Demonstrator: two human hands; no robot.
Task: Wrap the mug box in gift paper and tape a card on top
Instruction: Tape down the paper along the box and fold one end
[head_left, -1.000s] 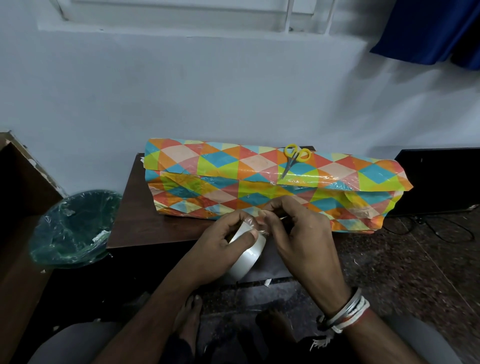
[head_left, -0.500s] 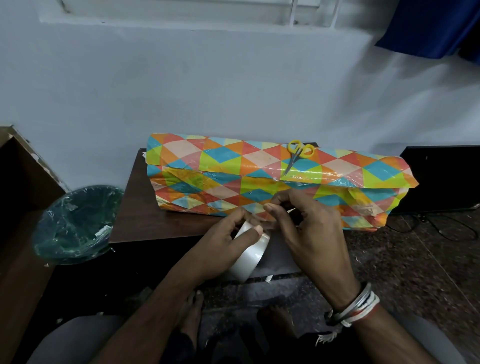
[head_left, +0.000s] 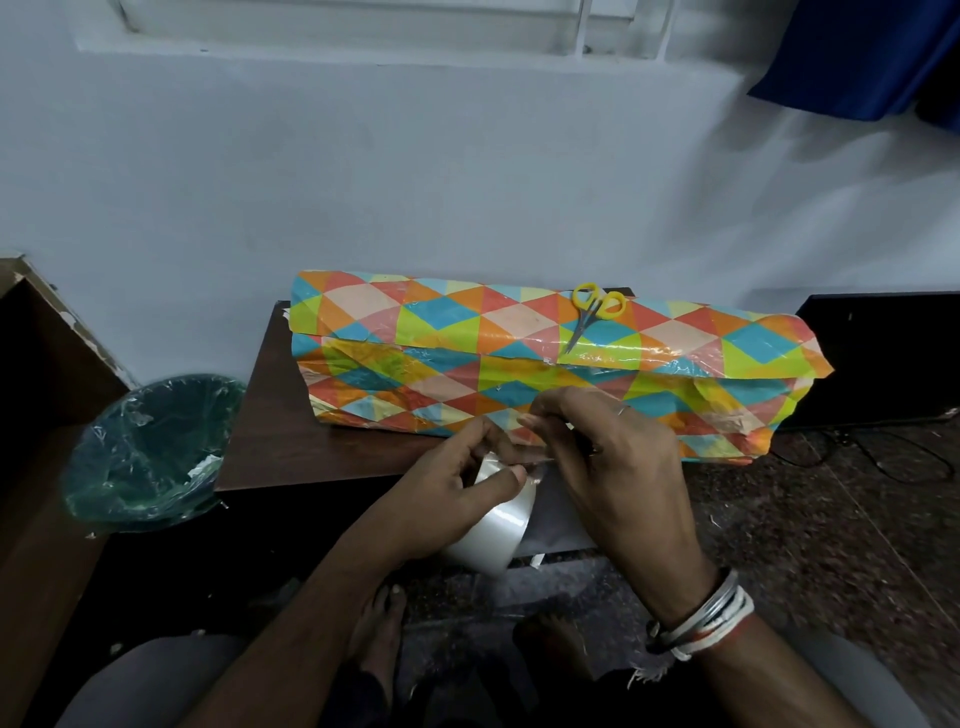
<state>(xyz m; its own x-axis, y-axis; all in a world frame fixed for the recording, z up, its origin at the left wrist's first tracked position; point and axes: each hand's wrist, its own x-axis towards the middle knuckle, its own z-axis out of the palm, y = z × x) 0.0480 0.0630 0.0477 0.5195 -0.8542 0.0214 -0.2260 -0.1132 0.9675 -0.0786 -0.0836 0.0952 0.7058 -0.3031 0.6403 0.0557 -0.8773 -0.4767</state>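
Two hands work at the centre of my view, just in front of the near edge of the brown table (head_left: 270, 441). The left hand (head_left: 441, 499) grips the clear tape roll (head_left: 501, 525) with its thumb across the top. The right hand (head_left: 623, 467) has its fingers curled and pinches the tape roll's loose end. The roll hangs below the table edge, over the speckled floor (head_left: 831, 545). One wrapped box (head_left: 467, 338), covered in triangle-patterned gift paper, lies lengthwise across the middle of the frame with its back close to the wall (head_left: 415, 182). Its right end juts past the table toward a black panel (head_left: 883, 358) at the right edge. Bare tabletop shows only as a strip to the box's left and a narrow band before it, so open room there is slim. One pair of yellow-handled scissors (head_left: 592, 314) rests on top of the box, blades pointing toward me. One bin (head_left: 150, 447) lined with green plastic sits at lower left, just beside the table's left edge. Several bangles (head_left: 701, 616) ring the right wrist. One blue curtain (head_left: 857, 52) hangs at upper right. I can read no lettering on anything.
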